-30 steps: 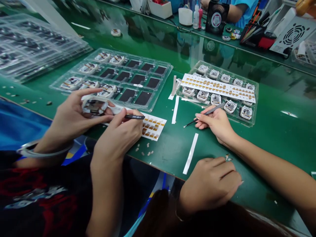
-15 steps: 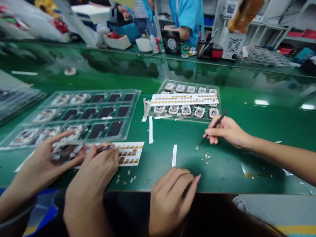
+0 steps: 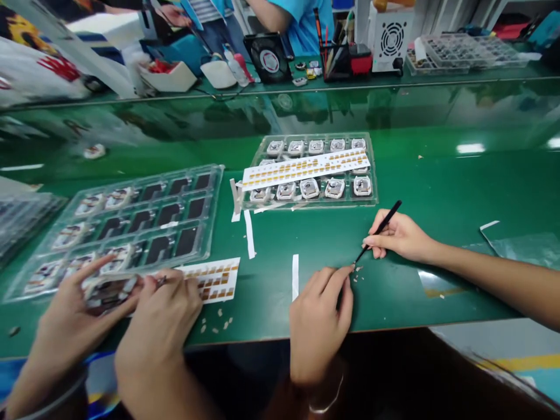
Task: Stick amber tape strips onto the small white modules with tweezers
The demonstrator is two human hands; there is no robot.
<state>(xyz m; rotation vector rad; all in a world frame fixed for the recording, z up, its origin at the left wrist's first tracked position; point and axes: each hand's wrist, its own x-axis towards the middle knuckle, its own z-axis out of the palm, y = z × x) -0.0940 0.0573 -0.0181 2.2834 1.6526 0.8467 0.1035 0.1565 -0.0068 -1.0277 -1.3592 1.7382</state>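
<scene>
My right hand [image 3: 400, 236] is closed on black tweezers [image 3: 380, 228], whose tip points down at several tiny tan bits [image 3: 357, 272] on the green table [image 3: 437, 186]. My left hand [image 3: 319, 321] lies at the table's front edge, fingers drawn together, with thumb and forefinger meeting right at the tweezers' tip. What they pinch is too small to make out. Ahead stands a clear tray [image 3: 374, 175] of small white parts, and a white sticker sheet [image 3: 306, 166] lies across it.
At my left a co-worker's hands [image 3: 109, 315] hold a part and tweezers over another sticker sheet [image 3: 214, 279]. A larger clear tray [image 3: 205, 233] lies beyond them. White backing strips [image 3: 294, 275] and a plastic film [image 3: 525, 248] lie about. A fan [image 3: 269, 58] and tool holders line the far bench.
The view has shifted across the table. My left hand has moved forward from the table edge up to the tweezers' tip. My right hand has kept hold of the tweezers.
</scene>
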